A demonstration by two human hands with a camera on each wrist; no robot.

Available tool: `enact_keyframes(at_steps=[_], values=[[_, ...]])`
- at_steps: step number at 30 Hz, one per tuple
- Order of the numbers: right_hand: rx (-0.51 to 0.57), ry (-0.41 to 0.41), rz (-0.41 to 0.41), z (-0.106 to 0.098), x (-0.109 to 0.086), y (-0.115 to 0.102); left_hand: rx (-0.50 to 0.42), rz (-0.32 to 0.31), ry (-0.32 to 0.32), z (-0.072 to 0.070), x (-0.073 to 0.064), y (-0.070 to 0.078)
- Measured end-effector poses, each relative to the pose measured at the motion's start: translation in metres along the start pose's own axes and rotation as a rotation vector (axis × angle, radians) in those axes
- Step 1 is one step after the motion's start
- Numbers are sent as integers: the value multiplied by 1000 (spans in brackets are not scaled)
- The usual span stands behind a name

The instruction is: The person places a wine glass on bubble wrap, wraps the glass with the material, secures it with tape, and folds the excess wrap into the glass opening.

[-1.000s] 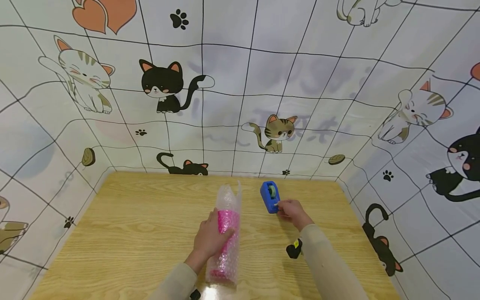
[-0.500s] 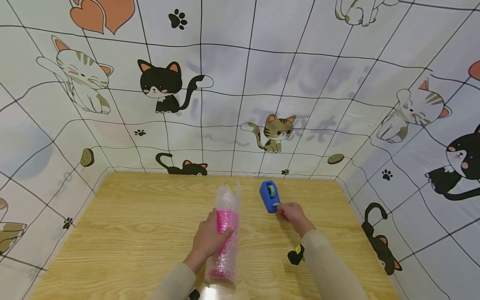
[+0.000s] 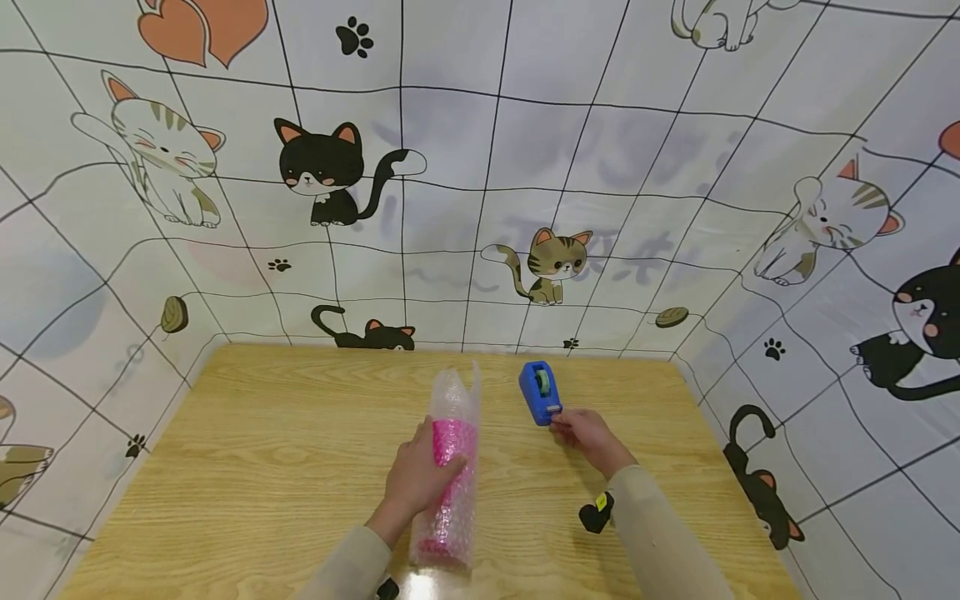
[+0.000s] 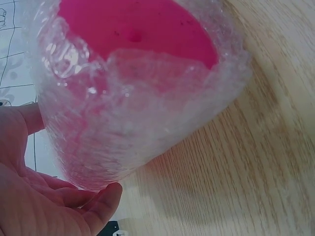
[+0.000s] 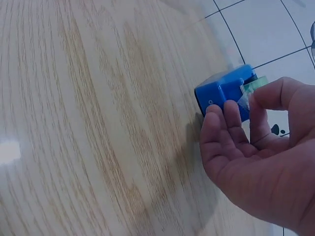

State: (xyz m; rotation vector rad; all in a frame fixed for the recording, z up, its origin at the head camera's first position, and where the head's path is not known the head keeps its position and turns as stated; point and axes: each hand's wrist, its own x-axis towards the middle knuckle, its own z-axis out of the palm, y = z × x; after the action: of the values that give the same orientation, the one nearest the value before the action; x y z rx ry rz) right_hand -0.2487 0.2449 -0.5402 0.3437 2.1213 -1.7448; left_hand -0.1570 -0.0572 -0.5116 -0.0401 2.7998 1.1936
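A bright pink cylinder-like thing in clear bubble wrap (image 3: 456,437) lies lengthwise on the table. My left hand (image 3: 418,473) grips it from the left side, thumb across the top. In the left wrist view, the wrap is folded over the pink round end (image 4: 147,29), and fingers curl along its side. To the right stands a blue tape dispenser (image 3: 537,390) with a roll of tape in it. At its front end is my right hand (image 3: 592,437). Thumb and forefinger pinch a short clear strip of tape (image 5: 244,102), as the right wrist view shows.
The wooden table (image 3: 300,467) reaches back to a white cloth wall (image 3: 450,217) printed with grid lines and cats. More of that cloth hangs at both sides. A small black device (image 3: 597,512) sits at the right wrist.
My right hand has shifted slightly toward me at the dispenser's front, still pinching. The left hand and the bubble-wrapped thing stay in place.
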Motion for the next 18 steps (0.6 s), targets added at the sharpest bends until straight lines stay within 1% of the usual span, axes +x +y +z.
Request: enact_keyframes(at_steps=[6,12,18], values=[[-14,14,26,2,0,3,-3,-3,-9,1,-1,-1],[-61,31,60,5,-3,3,3,13,-7,1,-1,-3],[-76,78,80,5,-10,-3,19,18,-3,1,0,-2]])
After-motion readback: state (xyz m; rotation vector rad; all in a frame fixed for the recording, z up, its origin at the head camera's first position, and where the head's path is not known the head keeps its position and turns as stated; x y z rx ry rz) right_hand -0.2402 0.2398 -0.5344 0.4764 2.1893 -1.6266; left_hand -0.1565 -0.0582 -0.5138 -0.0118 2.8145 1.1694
